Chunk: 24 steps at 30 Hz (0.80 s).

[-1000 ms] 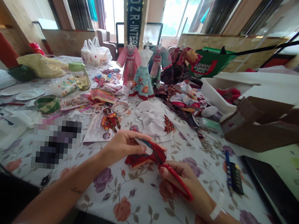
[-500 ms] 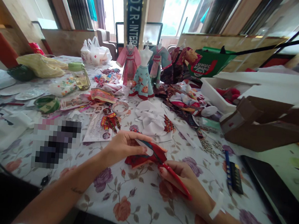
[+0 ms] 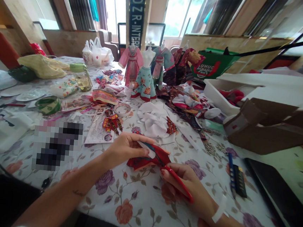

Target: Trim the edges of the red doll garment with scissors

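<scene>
Between thumb and fingers, my left hand (image 3: 129,147) pinches a piece of red fabric (image 3: 143,162) with a dark and white patterned part. My right hand (image 3: 181,178) is closed round red-handled scissors (image 3: 179,183), whose blades point left into the fabric's right end. The blades are partly hidden by the cloth. Just beyond my hands lies a crumpled white cloth (image 3: 151,118) with a red and gold patterned patch at its right. A strip of white tape (image 3: 220,208) is stuck on my right wrist.
Small dress forms in costumes, one in a light blue skirt (image 3: 144,84), stand at the back amid fabric scraps. An open cardboard box (image 3: 267,129), a blue pencil (image 3: 231,173) and a black flat case (image 3: 268,198) are on the right. A green-lidded bottle (image 3: 81,77) stands left.
The right end of the red fabric has shifted slightly around the scissor blades, and the scissor handles look a little closer together. My hands stay nearly in place.
</scene>
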Available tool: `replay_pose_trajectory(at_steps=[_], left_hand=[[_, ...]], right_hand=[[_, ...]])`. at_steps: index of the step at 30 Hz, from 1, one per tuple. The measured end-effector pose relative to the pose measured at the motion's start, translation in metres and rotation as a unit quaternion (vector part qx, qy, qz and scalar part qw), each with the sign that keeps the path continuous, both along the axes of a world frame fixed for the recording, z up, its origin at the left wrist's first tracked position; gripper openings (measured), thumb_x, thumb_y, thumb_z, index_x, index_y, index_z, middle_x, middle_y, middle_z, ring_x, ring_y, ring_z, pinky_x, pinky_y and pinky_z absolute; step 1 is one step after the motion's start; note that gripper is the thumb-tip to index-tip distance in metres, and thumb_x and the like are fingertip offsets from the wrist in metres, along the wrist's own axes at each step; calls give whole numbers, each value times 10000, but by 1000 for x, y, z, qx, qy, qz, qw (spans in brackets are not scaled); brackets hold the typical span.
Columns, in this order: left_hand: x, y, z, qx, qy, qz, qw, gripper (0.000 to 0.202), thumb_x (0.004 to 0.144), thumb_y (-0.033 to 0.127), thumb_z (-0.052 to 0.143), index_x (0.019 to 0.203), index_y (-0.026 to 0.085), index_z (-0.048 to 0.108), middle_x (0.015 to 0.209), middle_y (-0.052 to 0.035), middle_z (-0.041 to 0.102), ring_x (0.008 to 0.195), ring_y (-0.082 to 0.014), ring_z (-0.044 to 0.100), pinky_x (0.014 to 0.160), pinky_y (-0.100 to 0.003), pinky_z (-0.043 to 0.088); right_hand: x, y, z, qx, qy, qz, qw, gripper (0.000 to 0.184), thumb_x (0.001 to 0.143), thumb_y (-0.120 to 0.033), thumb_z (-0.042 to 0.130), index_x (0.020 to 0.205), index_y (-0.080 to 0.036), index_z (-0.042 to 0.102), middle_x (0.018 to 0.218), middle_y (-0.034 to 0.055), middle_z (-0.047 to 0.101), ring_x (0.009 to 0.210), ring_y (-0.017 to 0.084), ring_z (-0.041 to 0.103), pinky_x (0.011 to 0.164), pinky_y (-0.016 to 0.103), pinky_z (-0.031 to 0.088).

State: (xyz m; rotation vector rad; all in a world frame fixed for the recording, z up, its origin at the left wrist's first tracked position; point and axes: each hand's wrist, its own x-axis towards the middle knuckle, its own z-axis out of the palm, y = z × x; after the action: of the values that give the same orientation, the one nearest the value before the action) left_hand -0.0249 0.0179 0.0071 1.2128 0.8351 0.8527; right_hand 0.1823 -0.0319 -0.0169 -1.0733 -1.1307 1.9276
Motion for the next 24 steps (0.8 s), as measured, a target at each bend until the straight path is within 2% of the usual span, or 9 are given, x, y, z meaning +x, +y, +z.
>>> replay_pose_trajectory(at_steps=[4, 11, 24], left_hand=[[0, 0, 1, 3, 4, 3, 1000, 372, 666, 208, 765, 1029, 155, 704, 795, -60, 734, 696, -146, 674, 644, -211, 530], [1, 0, 2, -6, -11, -4, 1000, 354, 678, 183, 755, 1028, 161, 705, 820, -57, 738, 723, -139, 676, 685, -205, 533], [1, -1, 1, -6, -10, 2, 1000, 338, 673, 175, 761, 1008, 175, 714, 781, -38, 738, 676, -112, 667, 639, -168, 528]], right_hand=[[-1, 0, 1, -7, 3, -1, 1000, 440, 682, -456, 746, 530, -172, 446, 352, -60, 431, 343, 99, 461, 402, 227, 394], [0, 1, -3, -7, 10, -2, 1000, 439, 689, -441, 745, 516, -169, 447, 345, -59, 425, 336, 95, 452, 395, 224, 397], [2, 0, -5, 0, 28, 2, 1000, 402, 721, -414, 727, 543, -166, 464, 363, -59, 432, 341, 97, 456, 406, 236, 418]])
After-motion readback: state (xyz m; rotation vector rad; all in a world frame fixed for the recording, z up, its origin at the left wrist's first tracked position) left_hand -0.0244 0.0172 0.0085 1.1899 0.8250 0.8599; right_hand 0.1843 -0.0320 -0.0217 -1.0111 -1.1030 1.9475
